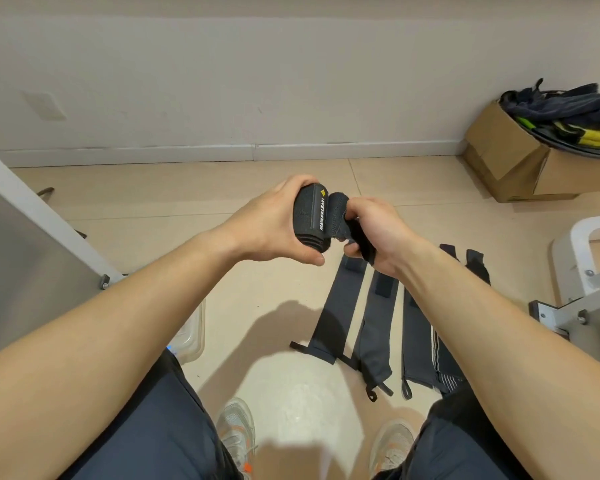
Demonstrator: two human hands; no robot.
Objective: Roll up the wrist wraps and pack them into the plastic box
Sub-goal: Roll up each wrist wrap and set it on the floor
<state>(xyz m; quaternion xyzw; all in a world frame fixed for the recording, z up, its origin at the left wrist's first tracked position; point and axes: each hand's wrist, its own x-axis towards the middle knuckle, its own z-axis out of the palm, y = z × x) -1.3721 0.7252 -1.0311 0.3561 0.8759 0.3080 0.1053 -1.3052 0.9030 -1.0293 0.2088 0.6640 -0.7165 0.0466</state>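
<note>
Our left hand (274, 226) grips the rolled wrist wrap (310, 216); our right hand (374, 233) pinches its loose end.

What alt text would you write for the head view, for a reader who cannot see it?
A person's left hand grips a rolled black fabric wrist wrap while the right hand pinches its loose end. Several flat dark wraps lie on the beige tiled floor below, a clear plastic box to their left.
</note>
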